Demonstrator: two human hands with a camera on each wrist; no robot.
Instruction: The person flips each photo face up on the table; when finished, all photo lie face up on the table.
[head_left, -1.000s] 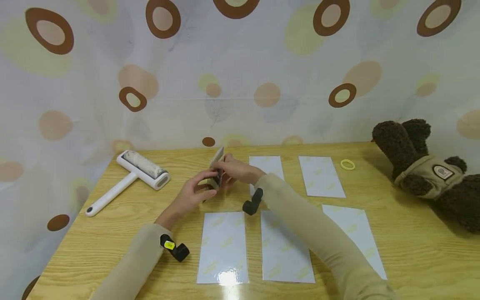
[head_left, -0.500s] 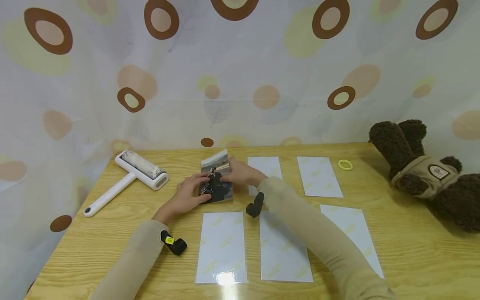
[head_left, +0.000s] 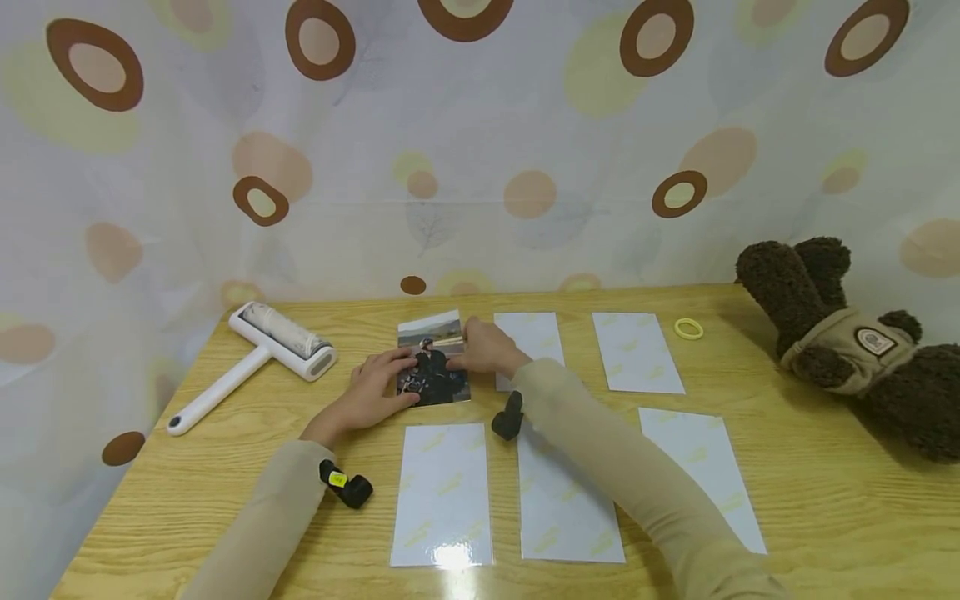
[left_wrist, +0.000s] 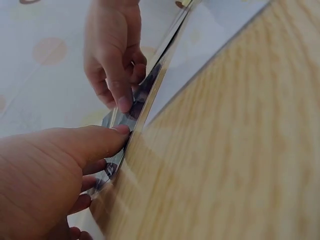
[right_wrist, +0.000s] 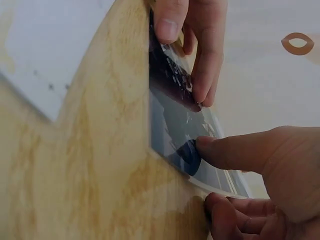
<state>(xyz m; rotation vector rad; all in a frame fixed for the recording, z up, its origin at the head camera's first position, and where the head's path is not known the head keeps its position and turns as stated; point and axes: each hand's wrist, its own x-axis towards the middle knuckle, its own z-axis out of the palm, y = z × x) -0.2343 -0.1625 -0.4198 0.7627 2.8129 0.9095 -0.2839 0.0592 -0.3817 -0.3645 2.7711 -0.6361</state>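
Observation:
A glossy photo print [head_left: 435, 387] of a helmeted rider in black lies near the table's back, left of centre, with a pale strip along its top edge. My left hand [head_left: 369, 390] rests at its left side, thumb by the lower edge and fingertips on the picture. At the right edge, my right hand [head_left: 489, 347] pinches the print. Seen from the right wrist, the thumb [right_wrist: 230, 150] lies on the face while the other fingers curl below the edge. The left wrist view shows the print [left_wrist: 142, 92] almost edge-on, close to the wood.
White cards with faint yellow marks lie around: one card [head_left: 442, 492] in front, another card [head_left: 637, 354] to the right. A lint roller [head_left: 277, 342] lies left. A yellow ring [head_left: 688, 328] and a brown plush bear [head_left: 847, 350] are at right. A patterned curtain [head_left: 480, 233] hangs behind.
One second ago the print stood upright, edge-on, between both hands. It has since tipped down with its picture facing up, and the left hand has drawn slightly left and lower.

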